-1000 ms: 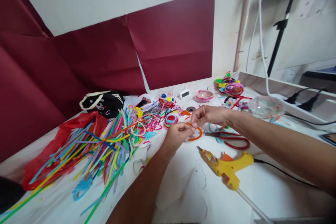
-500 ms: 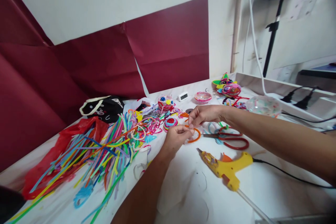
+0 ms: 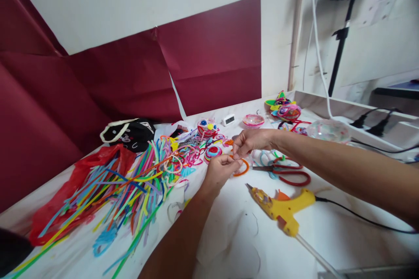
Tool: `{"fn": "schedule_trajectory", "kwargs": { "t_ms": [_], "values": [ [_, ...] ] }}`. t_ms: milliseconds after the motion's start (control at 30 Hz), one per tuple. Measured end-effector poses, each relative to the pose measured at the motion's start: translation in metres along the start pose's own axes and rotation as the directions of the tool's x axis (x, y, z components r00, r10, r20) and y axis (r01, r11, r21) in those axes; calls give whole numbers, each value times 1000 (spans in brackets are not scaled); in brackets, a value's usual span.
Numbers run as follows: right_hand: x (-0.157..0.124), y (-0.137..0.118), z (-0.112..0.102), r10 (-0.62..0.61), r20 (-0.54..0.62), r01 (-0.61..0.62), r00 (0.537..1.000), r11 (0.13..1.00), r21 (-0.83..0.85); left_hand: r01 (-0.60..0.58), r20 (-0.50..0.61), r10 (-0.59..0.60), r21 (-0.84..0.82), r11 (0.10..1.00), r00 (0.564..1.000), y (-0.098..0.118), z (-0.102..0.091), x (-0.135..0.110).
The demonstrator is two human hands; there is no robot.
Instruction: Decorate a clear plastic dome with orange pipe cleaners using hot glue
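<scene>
Both hands have crept closer together over the last second — the left hand [image 3: 220, 170] and right hand [image 3: 249, 141] each pinch one end of the orange pipe cleaner [image 3: 242, 168], tightening its curve. Red scissors [image 3: 288, 171] lie just right — untouched.

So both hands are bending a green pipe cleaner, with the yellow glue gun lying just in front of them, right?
Not quite: the pipe cleaner is orange, not green, as the head view shows. Both the left hand and the right hand pinch it, and the yellow glue gun does lie just in front of them.
</scene>
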State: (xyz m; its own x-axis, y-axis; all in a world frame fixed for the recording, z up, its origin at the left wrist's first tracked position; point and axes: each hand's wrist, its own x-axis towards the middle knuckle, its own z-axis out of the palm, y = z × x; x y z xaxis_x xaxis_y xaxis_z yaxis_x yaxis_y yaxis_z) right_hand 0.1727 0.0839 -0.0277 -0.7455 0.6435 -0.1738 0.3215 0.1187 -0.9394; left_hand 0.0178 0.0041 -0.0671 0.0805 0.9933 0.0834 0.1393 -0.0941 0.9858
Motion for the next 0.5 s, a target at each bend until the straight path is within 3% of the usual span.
{"fn": "schedule_trajectory", "kwargs": {
  "t_ms": [500],
  "values": [
    [2,-3,4,-21,-36,20,999,1000,-17,-7,-72,11,58,998,997,-8,0,5]
  ]
}}
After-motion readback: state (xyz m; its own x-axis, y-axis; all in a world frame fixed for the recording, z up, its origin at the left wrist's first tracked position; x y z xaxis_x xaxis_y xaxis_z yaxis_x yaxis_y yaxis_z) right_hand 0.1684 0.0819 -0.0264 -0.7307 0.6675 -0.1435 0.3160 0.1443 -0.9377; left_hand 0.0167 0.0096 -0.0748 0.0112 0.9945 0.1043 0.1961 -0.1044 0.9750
